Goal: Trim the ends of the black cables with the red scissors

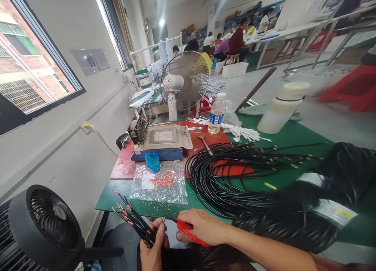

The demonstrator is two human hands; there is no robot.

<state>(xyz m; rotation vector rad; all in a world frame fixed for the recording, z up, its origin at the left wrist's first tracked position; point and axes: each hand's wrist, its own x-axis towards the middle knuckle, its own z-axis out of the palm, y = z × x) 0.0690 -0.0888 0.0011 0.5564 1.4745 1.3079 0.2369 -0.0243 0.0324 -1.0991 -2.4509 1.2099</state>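
My left hand (155, 239) is closed around a bunch of black cables (138, 222) with short red and pale wire ends that fan out to the upper left. One cable end sticks out at the thumb. Closed on red-handled pliers or cutters (186, 230), my right hand (199, 226) is just right of the left hand. The tool's dark jaws point at that cable end; whether they touch it, I cannot tell. Past my hands, small red and orange insulation bits (163, 179) lie on a clear plastic bag (176, 190) on the green table (117, 192).
A big coil of black cables (202, 177) covers the table's right side. Behind the bag are a blue cup (152, 162), a solder pot (163, 138), a water bottle (217, 113) and white cables (243, 132). A black fan (53, 220) stands at left; people sit farther back.
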